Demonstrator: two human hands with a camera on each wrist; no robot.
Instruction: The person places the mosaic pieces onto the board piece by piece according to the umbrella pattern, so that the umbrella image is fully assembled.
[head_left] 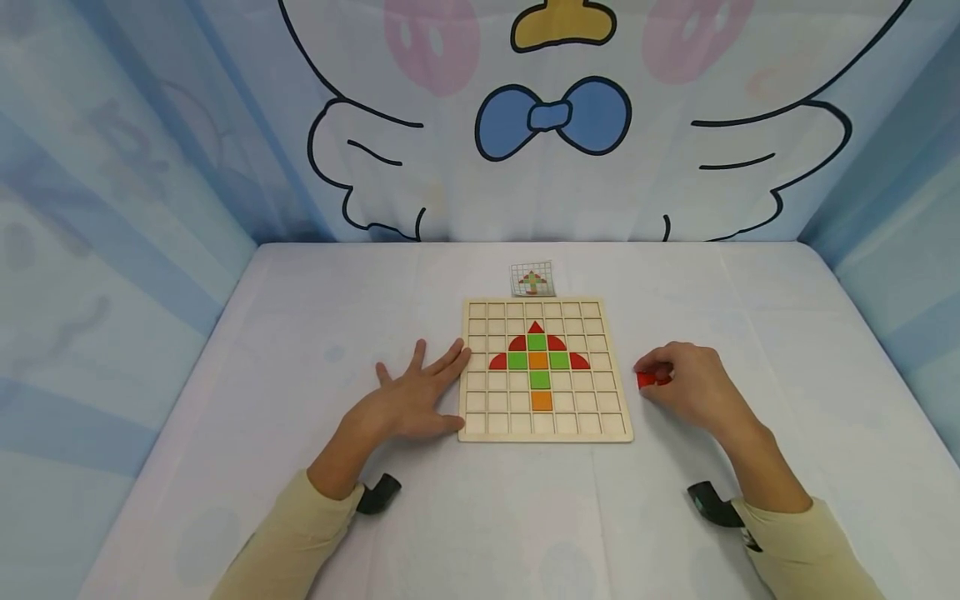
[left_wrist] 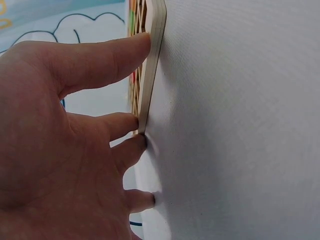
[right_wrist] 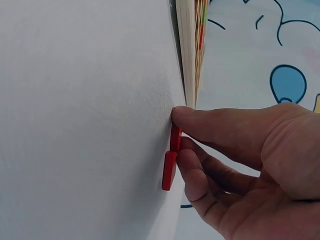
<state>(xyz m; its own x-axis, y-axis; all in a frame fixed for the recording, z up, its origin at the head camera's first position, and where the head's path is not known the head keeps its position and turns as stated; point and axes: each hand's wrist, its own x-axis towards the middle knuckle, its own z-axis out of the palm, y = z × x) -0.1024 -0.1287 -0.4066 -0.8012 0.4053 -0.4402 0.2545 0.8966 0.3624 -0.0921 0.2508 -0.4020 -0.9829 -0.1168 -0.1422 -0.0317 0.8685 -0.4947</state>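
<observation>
My left hand (head_left: 411, 404) lies spread at the left edge of a wooden grid board (head_left: 480, 408), thumb and fingertips touching its rim. The board's cells hold green and orange square tiles, red quarter-round tiles and a red triangle tile (head_left: 535, 327) at the top, set in an arrow-like figure. Right of the board, my right hand (head_left: 693, 387) pinches a red tile (right_wrist: 176, 137) between thumb and fingers, low over the table. A second red tile (right_wrist: 169, 171) sits right beside it in the right wrist view. The fingers partly hide both tiles' shapes.
A small pattern card (head_left: 532, 279) with a similar coloured figure lies just behind the board. The white cloth-covered table (head_left: 360, 300) reaches back to a printed curtain (head_left: 450, 183). Black wrist cameras (head_left: 380, 493) stick out by both sleeves.
</observation>
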